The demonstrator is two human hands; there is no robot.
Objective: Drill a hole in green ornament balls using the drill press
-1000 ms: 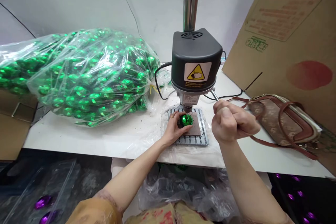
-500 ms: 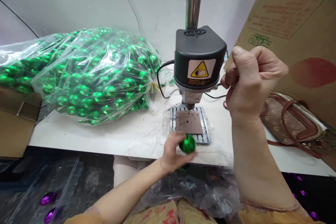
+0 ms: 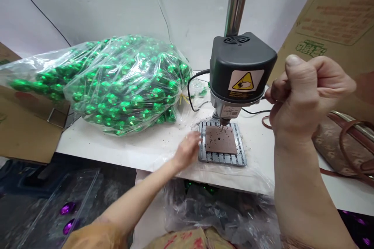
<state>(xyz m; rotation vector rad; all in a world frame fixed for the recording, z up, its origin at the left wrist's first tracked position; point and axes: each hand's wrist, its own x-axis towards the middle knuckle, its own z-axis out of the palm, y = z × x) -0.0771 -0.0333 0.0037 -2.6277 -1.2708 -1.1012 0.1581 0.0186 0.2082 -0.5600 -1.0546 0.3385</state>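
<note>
A small black bench drill press (image 3: 242, 68) stands on the white table. Its bit hangs just above a brown square board (image 3: 221, 139) on the slotted metal base (image 3: 223, 158). My right hand (image 3: 306, 97) is closed at the right side of the drill head, around its feed lever, which the fingers mostly hide. By the left edge of the base is my left hand (image 3: 188, 149), smeared by motion with its fingers partly bent. No green ball shows in it, and the inner side of the fingers is hidden. Dark shavings lie scattered on the board around its hole.
A large clear bag of shiny green balls (image 3: 125, 85) fills the table's left side. Cardboard boxes stand at left (image 3: 26, 124) and right (image 3: 330, 19). A brown handbag (image 3: 333, 144) sits at right. Crumpled plastic (image 3: 216, 210) hangs below the front edge; purple balls (image 3: 67, 208) lie lower left.
The green ball that my left hand held is gone from it. That hand has moved to the left side of the base. My right hand stays at the lever; the view has shifted.
</note>
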